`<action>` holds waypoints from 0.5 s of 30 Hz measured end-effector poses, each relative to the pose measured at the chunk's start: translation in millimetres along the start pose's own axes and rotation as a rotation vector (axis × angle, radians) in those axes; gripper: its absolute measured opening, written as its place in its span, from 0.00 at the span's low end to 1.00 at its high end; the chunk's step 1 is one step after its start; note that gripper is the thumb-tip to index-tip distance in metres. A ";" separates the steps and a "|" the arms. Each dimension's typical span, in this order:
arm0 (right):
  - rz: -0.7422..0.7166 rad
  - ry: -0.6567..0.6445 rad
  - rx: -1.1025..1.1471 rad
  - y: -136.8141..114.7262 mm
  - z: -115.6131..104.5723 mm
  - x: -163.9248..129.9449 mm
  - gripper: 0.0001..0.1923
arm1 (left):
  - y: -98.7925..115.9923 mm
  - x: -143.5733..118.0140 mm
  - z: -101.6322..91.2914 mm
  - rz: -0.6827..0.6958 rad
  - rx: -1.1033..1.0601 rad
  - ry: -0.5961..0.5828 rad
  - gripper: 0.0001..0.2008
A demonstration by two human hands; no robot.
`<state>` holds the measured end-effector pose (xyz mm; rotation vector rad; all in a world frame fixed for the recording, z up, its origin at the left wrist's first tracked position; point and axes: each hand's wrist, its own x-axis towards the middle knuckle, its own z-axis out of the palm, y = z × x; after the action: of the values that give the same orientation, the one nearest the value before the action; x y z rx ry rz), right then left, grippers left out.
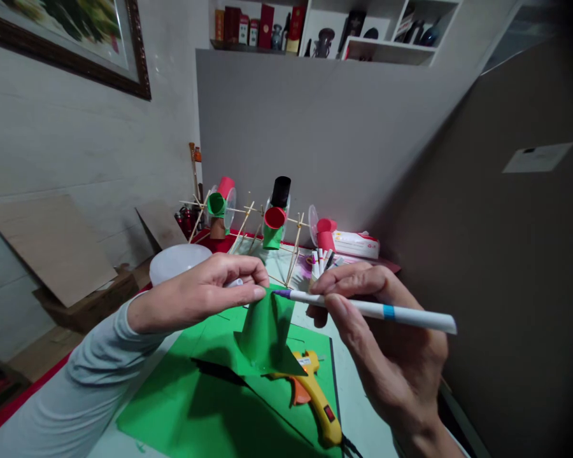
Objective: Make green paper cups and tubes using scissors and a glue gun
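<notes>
My left hand (205, 292) pinches the top of a rolled green paper cone (265, 331) and holds it up above the green sheet (172, 407); a small white cap shows between its fingers. My right hand (377, 343) grips a white marker with a blue band (386, 312). The marker's purple tip touches the cone's upper edge, right beside my left fingertips.
A yellow glue gun (318, 397) lies on the green sheet under the cone. Behind stand a stick frame with red and green paper cups (272, 222), a cup of markers (322, 261), a white bowl (176, 261) and a tissue pack (358, 245). A grey partition rises at right.
</notes>
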<state>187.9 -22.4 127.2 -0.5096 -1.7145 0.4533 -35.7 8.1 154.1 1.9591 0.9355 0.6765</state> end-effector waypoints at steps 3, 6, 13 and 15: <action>0.003 -0.001 0.006 0.5 -0.7 0.0 0.06 | 1.2 -1.0 -0.4 -0.005 -0.003 -0.001 0.10; 0.014 -0.001 0.018 0.6 -1.2 -0.5 0.06 | 1.6 -1.5 -0.7 -0.003 -0.009 0.002 0.10; 0.043 -0.017 0.027 0.3 -1.6 -2.1 0.06 | 1.2 -1.4 -0.1 -0.017 -0.009 0.001 0.10; 0.041 -0.021 0.024 -0.2 -1.8 -2.1 0.06 | 0.9 -1.5 -0.1 -0.021 -0.007 0.000 0.09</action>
<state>190.0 -23.8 126.0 -0.5254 -1.7188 0.5098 -36.4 6.6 154.7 1.9406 0.9508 0.6674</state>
